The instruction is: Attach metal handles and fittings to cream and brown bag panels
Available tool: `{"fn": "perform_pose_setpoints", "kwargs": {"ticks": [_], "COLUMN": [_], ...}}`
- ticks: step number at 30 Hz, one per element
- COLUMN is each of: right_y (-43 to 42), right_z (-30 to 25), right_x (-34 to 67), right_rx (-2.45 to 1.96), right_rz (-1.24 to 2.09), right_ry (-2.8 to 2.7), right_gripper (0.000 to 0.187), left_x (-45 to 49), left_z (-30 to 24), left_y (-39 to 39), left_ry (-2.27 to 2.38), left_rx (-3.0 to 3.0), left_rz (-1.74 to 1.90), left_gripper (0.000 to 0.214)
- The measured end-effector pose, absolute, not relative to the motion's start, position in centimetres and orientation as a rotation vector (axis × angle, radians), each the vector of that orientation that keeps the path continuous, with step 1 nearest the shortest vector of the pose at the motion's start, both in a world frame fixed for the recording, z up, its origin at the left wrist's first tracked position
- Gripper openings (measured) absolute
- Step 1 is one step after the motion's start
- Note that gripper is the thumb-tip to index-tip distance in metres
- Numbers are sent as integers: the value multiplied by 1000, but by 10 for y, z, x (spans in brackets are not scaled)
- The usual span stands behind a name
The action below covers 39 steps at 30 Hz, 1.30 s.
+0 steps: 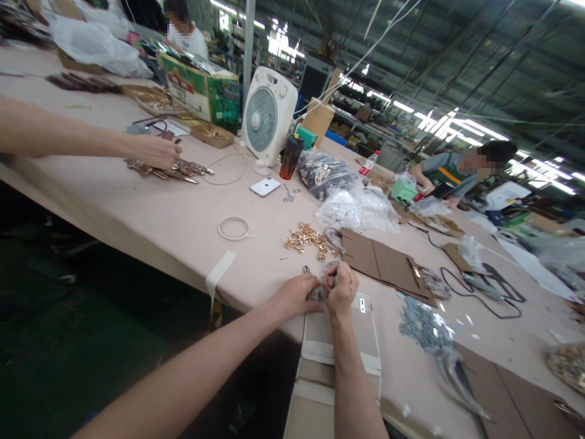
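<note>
My left hand [299,296] is closed around a small piece, largely hidden by the fingers. Against it, my right hand [342,285] makes a fist; what it grips is hidden. A small metal part [306,269] shows just past my left fingertips. Under my hands and right forearm lies a pale beige panel [315,329] that hangs over the table's edge; a small metal plate [362,305] sits on its right side. Beyond my hands lies a loose pile of gold-coloured metal fittings [304,236], with brown panels [384,262] to the right.
A fan [267,116], a dark tumbler [291,157] and a phone [265,186] stand or lie farther back. Nearer are a tape roll [234,228] and small grey pieces [423,326]. A co-worker's hand [158,152] touches metal parts at left; another person [450,171] leans over at right.
</note>
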State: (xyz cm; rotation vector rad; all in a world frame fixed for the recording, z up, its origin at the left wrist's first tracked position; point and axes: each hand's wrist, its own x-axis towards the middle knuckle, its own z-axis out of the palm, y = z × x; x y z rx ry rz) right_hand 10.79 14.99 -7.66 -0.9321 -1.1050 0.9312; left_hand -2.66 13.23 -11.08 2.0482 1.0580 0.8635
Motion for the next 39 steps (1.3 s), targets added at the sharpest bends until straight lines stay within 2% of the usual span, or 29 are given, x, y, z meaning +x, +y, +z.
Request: {"fn": "perform_pose_setpoints", "kwargs": {"ticks": [7, 13, 20, 24, 34, 39], "right_y": [136, 133, 130, 137, 115, 83], "right_z": [-62, -76, -68, -73, -75, -65], "right_x": [111, 106, 107, 106, 161, 248], "right_rx": [-668, -825, -702, -925, -914, -1121], "right_rz": [879, 914, 792, 877, 963, 639], "right_ry": [-1110, -1204, -1152, -1145, -801, -665], "right_gripper": [35, 39, 37, 41, 47, 48], "left_x": [-29, -29, -31, -27, -2, -2], "left_z": [-111, -105, -102, -93, -97, -103], "left_y": [135, 134, 133, 131, 147, 142], "left_ry": [1058, 998, 1008, 990, 1104, 1151], "left_rx": [2108, 2091, 2091, 2077, 2030, 2041], "left_rz": [890, 924, 923, 931, 807, 812], "left_gripper": [50, 26, 28, 22, 53, 60]}}
